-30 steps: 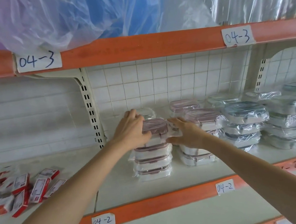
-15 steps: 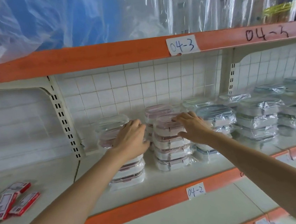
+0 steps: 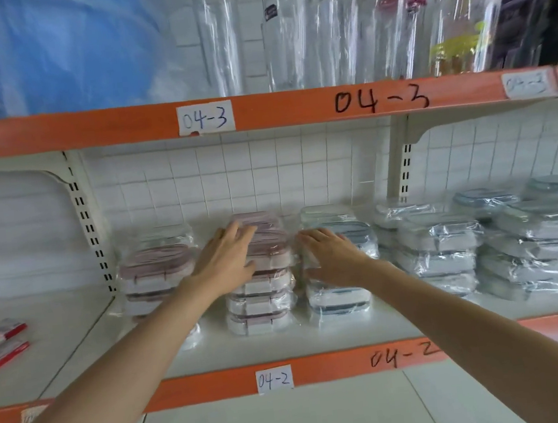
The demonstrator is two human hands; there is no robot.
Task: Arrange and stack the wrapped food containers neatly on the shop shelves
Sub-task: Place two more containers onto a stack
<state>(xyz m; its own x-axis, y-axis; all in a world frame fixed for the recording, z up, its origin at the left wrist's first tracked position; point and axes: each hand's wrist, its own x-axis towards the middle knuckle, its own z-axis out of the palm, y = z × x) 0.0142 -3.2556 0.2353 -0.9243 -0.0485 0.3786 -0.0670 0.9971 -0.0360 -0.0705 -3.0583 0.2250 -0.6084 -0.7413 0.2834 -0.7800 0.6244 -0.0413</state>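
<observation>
While the pink-lidded stack [image 3: 262, 292] stands on the 04-2 shelf [image 3: 321, 368] between another pink stack [image 3: 157, 275] and a blue-lidded stack [image 3: 339, 294], it is touched at its top left corner by the left hand [image 3: 226, 261], whose fingers are spread and nearly straight. The right hand [image 3: 332, 257] is laid flat, fingers extended, on the upper part of the blue-lidded stack; nothing is gripped by either of the hands. Further wrapped stacks [image 3: 440, 249] are ranged to the right. The likeliest trouble is judged to be sliding: the film wrapping looks slick (and the stacks are several containers high), so an upper container could be shoved off its neighbours by an uneven push. A stack could also be toppled backward against the tiled wall [image 3: 232, 175] if pressed too high.
</observation>
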